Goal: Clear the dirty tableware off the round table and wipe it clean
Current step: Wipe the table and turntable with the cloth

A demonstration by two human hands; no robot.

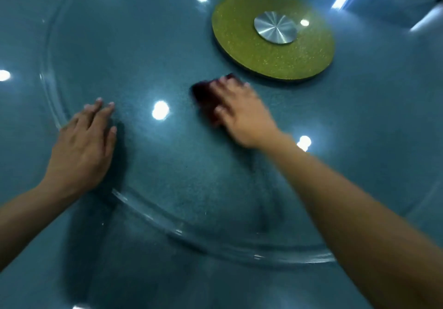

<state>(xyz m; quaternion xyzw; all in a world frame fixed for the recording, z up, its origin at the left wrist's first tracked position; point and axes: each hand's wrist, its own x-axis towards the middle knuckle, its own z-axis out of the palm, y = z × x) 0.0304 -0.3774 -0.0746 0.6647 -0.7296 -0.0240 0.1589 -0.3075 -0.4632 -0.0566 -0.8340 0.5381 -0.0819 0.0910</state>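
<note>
A round clear glass turntable (167,227) lies over the blue-green table (143,280). My right hand (242,112) presses flat on a dark red cloth (203,97) on the glass, just in front of the gold hub; hand and cloth are blurred. My left hand (84,145) rests flat on the glass near its left rim, fingers straight and spread. No tableware is in view.
A gold glittery disc (239,45) with a silver metal cap (275,27) sits under the glass at the centre, to the upper right. Ceiling lights reflect as bright spots across the glossy surface.
</note>
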